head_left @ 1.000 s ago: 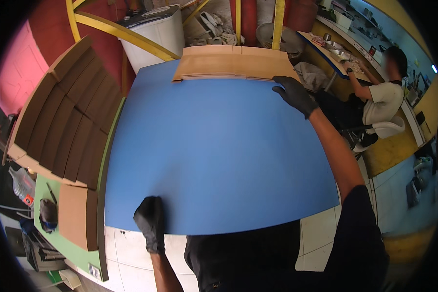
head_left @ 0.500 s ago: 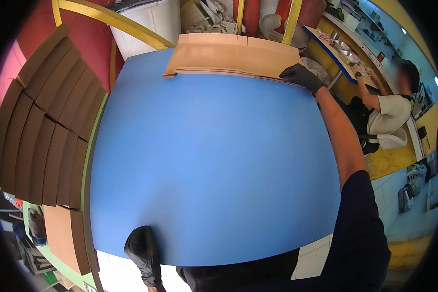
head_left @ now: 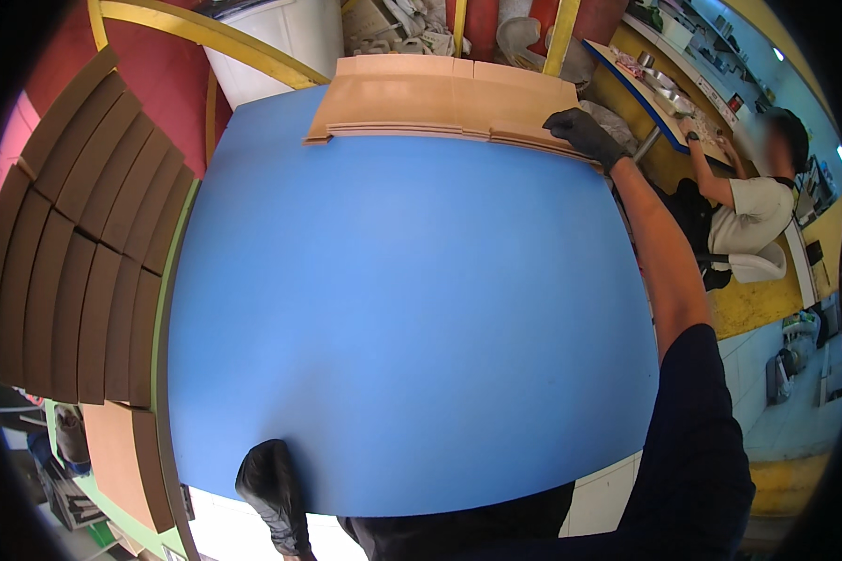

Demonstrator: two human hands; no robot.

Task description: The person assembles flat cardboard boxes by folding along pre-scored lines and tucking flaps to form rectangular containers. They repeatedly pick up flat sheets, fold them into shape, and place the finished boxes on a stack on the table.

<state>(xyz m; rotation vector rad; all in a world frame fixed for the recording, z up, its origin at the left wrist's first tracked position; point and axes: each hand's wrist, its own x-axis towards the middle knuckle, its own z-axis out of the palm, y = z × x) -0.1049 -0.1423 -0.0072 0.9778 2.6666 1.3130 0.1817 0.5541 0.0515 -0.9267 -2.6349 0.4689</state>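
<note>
- The large blue sheet point(head_left: 412, 318) fills most of our view, spread flat in front of us; its near edge curves above our torso, and whatever bears it is hidden beneath it.
- Left of the blue sheet stands a fanned stack of brown panels point(head_left: 65, 271); their lower ends are cut off by the dark rim of the view.
- At the far edge of the blue sheet lies a pile of tan cardboard sheets point(head_left: 444, 98), its far side running in among clutter we cannot make out.
- Right of the blue sheet sits another person point(head_left: 748, 215), partly hidden by our forearm.
- Our left hand point(head_left: 271, 491), gloved black, clasps the near edge of the blue sheet; its fingers are hidden under it.
- Our right hand point(head_left: 585, 136), also gloved, grips the far right corner, beside the cardboard; how tightly we cannot tell.
</note>
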